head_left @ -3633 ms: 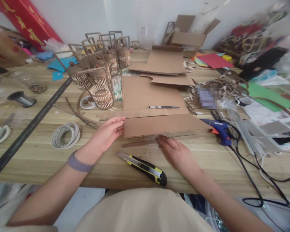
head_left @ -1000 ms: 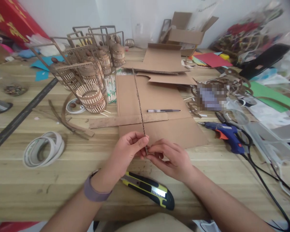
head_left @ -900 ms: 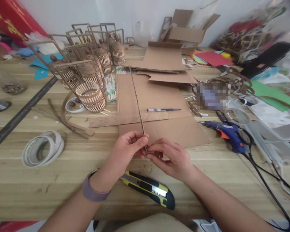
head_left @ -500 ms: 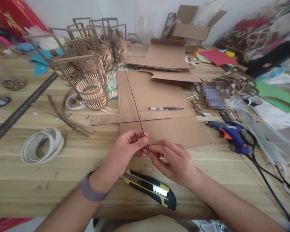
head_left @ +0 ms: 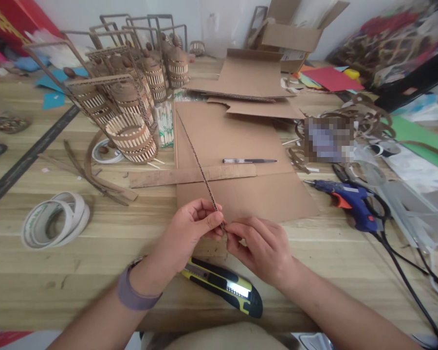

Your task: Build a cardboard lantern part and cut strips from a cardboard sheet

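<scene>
A thin corrugated cardboard strip (head_left: 201, 171) is held edge-up, its far end slanting away to the upper left. My left hand (head_left: 200, 221) pinches it near the close end, thumb on the side towards me. Right beside it, the closed fingertips of my right hand (head_left: 259, 245) grip the strip's very end. A yellow and black utility knife (head_left: 222, 287) lies just below both hands. Beyond them are a flat cardboard sheet (head_left: 233, 199), a wider cardboard strip (head_left: 153, 179) and a pen (head_left: 250, 161).
Several stick-and-cardboard lanterns (head_left: 153, 78) stand at the back left, with an open one (head_left: 133, 141) in front. White tape rolls (head_left: 54, 221) lie left. A blue glue gun (head_left: 346, 197) with its cord is at right. Cut cardboard pieces (head_left: 248, 78) and a box (head_left: 290, 39) are behind.
The view has shifted slightly, so most things appear a little further left and higher. Both hands keep their pinch on the strip, with hardly any movement.
</scene>
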Demonstrator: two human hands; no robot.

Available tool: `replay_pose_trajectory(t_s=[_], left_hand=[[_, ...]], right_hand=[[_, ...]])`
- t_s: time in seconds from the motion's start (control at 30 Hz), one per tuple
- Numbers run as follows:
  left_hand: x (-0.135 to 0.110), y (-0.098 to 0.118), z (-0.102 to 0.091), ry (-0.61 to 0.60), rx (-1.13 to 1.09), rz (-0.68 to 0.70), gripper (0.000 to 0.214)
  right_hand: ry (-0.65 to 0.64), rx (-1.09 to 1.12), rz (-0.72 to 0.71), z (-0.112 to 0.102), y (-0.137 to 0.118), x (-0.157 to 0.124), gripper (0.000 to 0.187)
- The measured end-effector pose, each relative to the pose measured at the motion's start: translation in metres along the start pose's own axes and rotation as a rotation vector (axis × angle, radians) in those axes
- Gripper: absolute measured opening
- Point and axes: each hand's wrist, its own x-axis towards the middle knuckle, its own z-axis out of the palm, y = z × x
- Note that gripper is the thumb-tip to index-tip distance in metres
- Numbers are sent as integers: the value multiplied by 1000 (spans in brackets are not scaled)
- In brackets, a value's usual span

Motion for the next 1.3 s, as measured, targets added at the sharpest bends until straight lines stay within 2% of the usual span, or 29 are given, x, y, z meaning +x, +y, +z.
replay_pose_trajectory(t_s=[0.13,0.2,0.27,0.33,0.43,0.53,0.67,1.0,1.17,1.3], left_hand=[[-3,0,0,-53,42,-3,48],[-6,0,0,-90,162,30,44],[-10,1,-1,-68,423,136,30],[-14,1,-1,4,710,305,26],[-18,1,1,11,896,494,18],[-19,-1,4,-25,921,553,14],[-18,-4,5,-11,967,621,12],[-25,-7,6,-34,1015,740,9],[-24,-8,7,-19,1021,754,10],[-22,-10,8,16,1006,713,11]], right_hand=[[9,12,11,-3,3,1,12],[36,-22,17,-5,5,2,12],[71,-80,26,-7,8,3,14],[89,-113,33,-9,11,4,16],[76,-82,23,-8,11,2,13],[63,-47,5,-6,10,0,12],[64,-55,-18,-6,9,-1,14],[-8,-44,-83,-13,3,-2,5],[6,-56,-63,-12,5,-2,12],[-23,-65,-59,-12,6,-2,10]])
